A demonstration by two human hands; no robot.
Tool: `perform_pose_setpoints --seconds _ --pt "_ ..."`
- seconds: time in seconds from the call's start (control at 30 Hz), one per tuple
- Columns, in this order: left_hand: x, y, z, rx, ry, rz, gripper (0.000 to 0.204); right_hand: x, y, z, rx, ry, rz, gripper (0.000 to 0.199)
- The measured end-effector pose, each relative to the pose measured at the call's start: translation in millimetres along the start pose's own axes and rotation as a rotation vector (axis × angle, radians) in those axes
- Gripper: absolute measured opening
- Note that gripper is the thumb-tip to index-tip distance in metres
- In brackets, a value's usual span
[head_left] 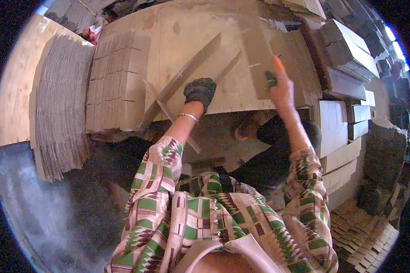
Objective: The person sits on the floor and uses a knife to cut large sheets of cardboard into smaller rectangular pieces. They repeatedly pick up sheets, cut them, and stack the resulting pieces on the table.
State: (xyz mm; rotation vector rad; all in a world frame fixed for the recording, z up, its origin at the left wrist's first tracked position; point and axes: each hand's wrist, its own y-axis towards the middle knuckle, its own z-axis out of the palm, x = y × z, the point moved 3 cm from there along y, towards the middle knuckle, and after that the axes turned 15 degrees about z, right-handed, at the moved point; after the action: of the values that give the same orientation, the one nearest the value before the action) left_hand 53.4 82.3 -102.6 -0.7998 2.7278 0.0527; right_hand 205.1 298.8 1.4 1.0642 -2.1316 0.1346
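My left hand point(199, 93), in a black glove, is closed on a slotted cardboard divider point(187, 70) near the table's front edge. Its long strips slant from far right to near left, and a shorter cross strip point(158, 101) passes through them, with its near end past the edge. Further right, my bare right hand point(282, 88) has an orange cover on one finger and something dark at the thumb. A cardboard strip point(255, 57), smeared by motion, stands upright between thumb and fingers. Part of that grip is hidden.
Tall stacks of cardboard strips point(61, 100) and slotted pieces point(116, 82) line the left side of the wooden table point(182, 27). More cardboard point(300, 68) lies right of my hand. Bundles point(348, 50) and flat boxes point(333, 125) stand beyond, with dividers point(364, 236) on the floor.
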Motion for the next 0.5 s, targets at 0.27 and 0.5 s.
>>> perform_pose_setpoints --seconds 0.27,0.5 --pt "-18.0 3.9 -9.9 0.051 -0.019 -0.037 0.035 26.8 -15.5 70.4 0.224 -0.230 -0.070 0.092" --pt "-12.7 4.3 -13.0 0.054 -0.121 -0.087 0.040 36.1 -20.2 75.7 0.208 -0.081 -0.125 0.085"
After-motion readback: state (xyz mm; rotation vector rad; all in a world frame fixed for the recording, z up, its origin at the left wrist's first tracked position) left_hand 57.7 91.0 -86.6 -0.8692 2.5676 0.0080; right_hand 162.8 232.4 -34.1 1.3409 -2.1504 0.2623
